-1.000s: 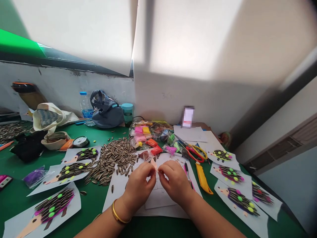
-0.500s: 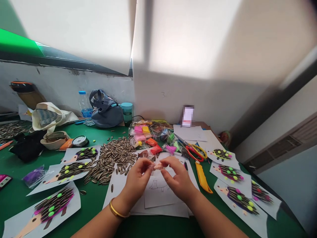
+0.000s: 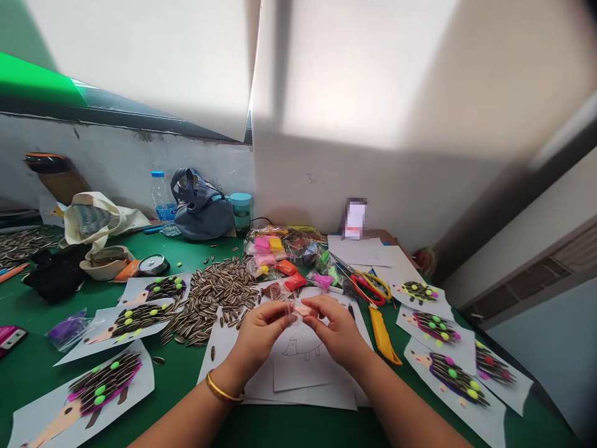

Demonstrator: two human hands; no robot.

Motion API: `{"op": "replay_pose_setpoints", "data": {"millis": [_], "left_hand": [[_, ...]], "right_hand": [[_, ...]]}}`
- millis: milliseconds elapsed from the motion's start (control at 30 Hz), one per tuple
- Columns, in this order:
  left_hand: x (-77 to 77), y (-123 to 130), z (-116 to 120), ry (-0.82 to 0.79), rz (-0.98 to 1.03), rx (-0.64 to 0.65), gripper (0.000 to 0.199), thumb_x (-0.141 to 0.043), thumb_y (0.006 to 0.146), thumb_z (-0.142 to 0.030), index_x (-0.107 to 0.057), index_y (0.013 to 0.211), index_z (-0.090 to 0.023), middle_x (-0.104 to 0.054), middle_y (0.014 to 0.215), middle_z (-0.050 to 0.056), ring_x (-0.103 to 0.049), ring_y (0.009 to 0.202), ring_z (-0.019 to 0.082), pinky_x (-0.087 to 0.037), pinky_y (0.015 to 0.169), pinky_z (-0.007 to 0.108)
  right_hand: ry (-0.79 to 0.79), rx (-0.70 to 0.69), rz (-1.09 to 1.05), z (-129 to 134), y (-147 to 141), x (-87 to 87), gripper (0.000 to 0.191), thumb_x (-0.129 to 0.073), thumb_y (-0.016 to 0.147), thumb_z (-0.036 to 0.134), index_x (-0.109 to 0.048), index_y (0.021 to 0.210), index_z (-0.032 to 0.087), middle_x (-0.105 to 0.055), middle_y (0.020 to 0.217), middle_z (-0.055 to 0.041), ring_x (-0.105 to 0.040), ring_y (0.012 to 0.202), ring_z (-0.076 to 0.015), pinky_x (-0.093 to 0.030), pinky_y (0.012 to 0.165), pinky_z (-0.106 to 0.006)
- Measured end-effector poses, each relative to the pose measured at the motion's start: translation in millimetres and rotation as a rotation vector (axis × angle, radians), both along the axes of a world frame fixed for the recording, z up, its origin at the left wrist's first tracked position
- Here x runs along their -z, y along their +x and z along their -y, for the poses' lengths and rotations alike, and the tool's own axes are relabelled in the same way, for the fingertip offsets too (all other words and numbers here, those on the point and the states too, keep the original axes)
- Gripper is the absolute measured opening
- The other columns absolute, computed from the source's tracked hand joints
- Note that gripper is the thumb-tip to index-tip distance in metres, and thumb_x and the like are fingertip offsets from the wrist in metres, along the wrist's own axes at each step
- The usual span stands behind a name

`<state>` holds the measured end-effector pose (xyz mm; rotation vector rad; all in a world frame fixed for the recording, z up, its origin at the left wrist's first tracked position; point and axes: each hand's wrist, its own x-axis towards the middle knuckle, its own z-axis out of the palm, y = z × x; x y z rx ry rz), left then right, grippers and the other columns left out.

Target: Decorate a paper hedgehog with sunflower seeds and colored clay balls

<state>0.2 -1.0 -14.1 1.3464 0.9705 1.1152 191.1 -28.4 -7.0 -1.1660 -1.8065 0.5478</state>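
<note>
Both hands meet above a sheet of paper with a hedgehog drawn in pen (image 3: 298, 368). My left hand (image 3: 262, 333) is closed on a clear plastic wrapper (image 3: 293, 316). Between the fingertips of my right hand (image 3: 336, 326) is a lump of pale pink clay (image 3: 304, 310), close against the wrapper. Whether the lump is fully out of the wrapper I cannot tell. Just left of the hands lies a heap of sunflower seeds (image 3: 217, 292). Behind them are packets of coloured clay (image 3: 280, 258).
Finished hedgehog pictures lie at left (image 3: 105, 389) and right (image 3: 450, 373). Red-handled scissors (image 3: 366, 287) and a yellow utility knife (image 3: 383, 336) rest right of the paper. At the back stand a blue bag (image 3: 203, 214), a water bottle (image 3: 163, 199) and a phone (image 3: 355, 219).
My hands have drawn slightly apart, and more of the wrapper and the pink clay shows between them. More of the drawn hedgehog is visible below. The view has shifted slightly.
</note>
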Motion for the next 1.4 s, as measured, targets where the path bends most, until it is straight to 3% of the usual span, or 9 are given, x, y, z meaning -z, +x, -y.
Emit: {"op": "replay_pose_setpoints", "data": {"millis": [133,433,533,667,733,867,1133,1400], "left_hand": [[0.8,-2,0,0.141,-0.120,-0.005,0.021,-0.076,0.072,-0.030,-0.076,0.089,-0.019,-0.073,0.092,0.006,-0.067,0.088,0.021,-0.054,0.082,0.033],[-7.9,-1,4,0.423,-0.287,0.017,0.007,-0.072,0.078,-0.025,-0.073,0.085,-0.023,-0.068,0.080,0.000,-0.062,0.076,0.014,-0.051,0.073,0.026],[-6.1,-2,4,0.438,-0.293,-0.010,0.009,-0.073,0.078,-0.025,-0.072,0.087,-0.023,-0.068,0.081,0.000,-0.062,0.075,0.014,-0.051,0.071,0.026],[-3.6,-4,5,0.455,-0.275,-0.046,0.012,-0.071,0.080,-0.027,-0.071,0.092,-0.023,-0.069,0.089,0.002,-0.064,0.081,0.015,-0.053,0.073,0.026],[-4.0,-5,5,0.486,-0.279,-0.042,0.013,-0.072,0.081,-0.028,-0.071,0.093,-0.023,-0.070,0.091,0.002,-0.064,0.083,0.016,-0.053,0.076,0.027],[-6.6,-5,6,0.545,-0.334,-0.033,0.013,-0.070,0.083,-0.029,-0.071,0.094,-0.023,-0.070,0.093,0.003,-0.064,0.086,0.017,-0.052,0.079,0.029],[-6.7,-2,12,0.571,-0.488,-0.007,0.016,-0.064,0.087,-0.035,-0.070,0.095,-0.023,-0.070,0.095,0.004,-0.064,0.089,0.018,-0.052,0.080,0.031],[-9.7,-4,13,0.617,-0.594,-0.057,0.010,-0.061,0.088,-0.029,-0.068,0.085,-0.022,-0.072,0.086,0.003,-0.065,0.080,0.017,-0.051,0.074,0.029]], "right_hand": [[0.045,-0.013,0.047,1,-2,-0.7,0.018,-0.059,0.092,0.026,-0.067,0.108,0.022,-0.067,0.098,-0.0068,-0.060,0.093,-0.0203,-0.049,0.083,-0.034],[0.051,0.007,0.099,5,-9,-9.4,0.014,-0.057,0.093,0.025,-0.071,0.090,0.022,-0.066,0.085,-0.0059,-0.060,0.082,-0.0200,-0.048,0.074,-0.033],[-0.060,-0.027,0.007,4,-6,-9.2,0.013,-0.061,0.091,0.032,-0.071,0.094,0.024,-0.067,0.091,-0.0054,-0.061,0.087,-0.0202,-0.048,0.078,-0.033],[-0.306,-0.080,-0.268,3,-3,-5.4,0.034,-0.054,0.093,0.048,-0.060,0.115,0.023,-0.066,0.101,-0.0062,-0.063,0.089,-0.0200,-0.049,0.078,-0.034],[-0.411,-0.129,-0.390,3,-3,-4.3,0.037,-0.050,0.093,0.053,-0.057,0.112,0.022,-0.066,0.094,-0.0050,-0.064,0.084,-0.0189,-0.049,0.077,-0.033],[-0.517,-0.162,-0.449,3,-6,-5.9,0.033,-0.063,0.086,0.049,-0.061,0.100,0.019,-0.062,0.083,-0.0016,-0.062,0.078,-0.0167,-0.048,0.074,-0.030],[-0.399,-0.004,-0.338,3,-16,-5.3,0.013,-0.063,0.081,0.032,-0.059,0.084,0.020,-0.052,0.070,0.0027,-0.047,0.063,-0.0127,-0.040,0.057,-0.024],[-0.373,-0.090,-0.336,7,-15,-3.2,0.015,-0.060,0.088,0.035,-0.061,0.091,0.020,-0.059,0.078,-0.0001,-0.054,0.073,-0.0148,-0.044,0.066,-0.026]]}}
